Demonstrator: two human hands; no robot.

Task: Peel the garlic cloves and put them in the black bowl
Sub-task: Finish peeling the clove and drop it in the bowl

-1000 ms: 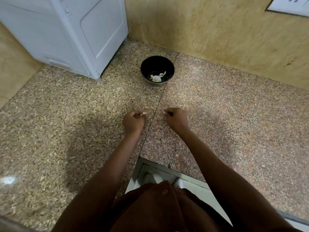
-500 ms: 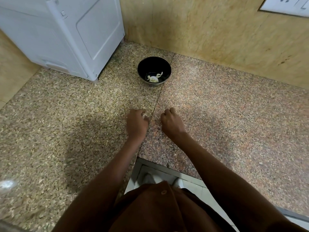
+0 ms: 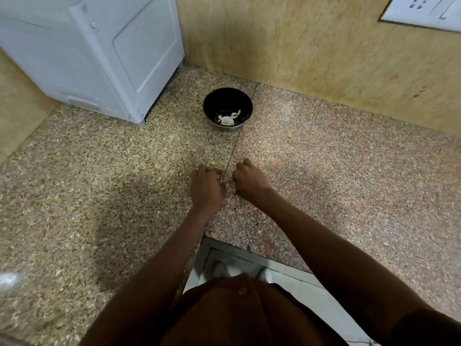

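The black bowl (image 3: 212,106) stands on the granite counter near the back wall, with a peeled garlic clove and scraps of skin (image 3: 226,119) in its bottom. My left hand (image 3: 205,188) and my right hand (image 3: 249,182) rest knuckles-up on the counter in front of the bowl, side by side, thumbs almost meeting. All fingers are curled under. Between the thumbs they pinch a small garlic clove, which the fingers hide almost fully.
A white appliance (image 3: 104,53) stands at the back left, close to the bowl. A tan wall (image 3: 311,51) with a white socket plate (image 3: 424,11) closes the back. The counter edge (image 3: 249,248) runs just below my wrists.
My hands have come together from a gap of about a hand's width until the thumbs nearly touch. The pale clove tip that stuck out of my left hand is now hidden.
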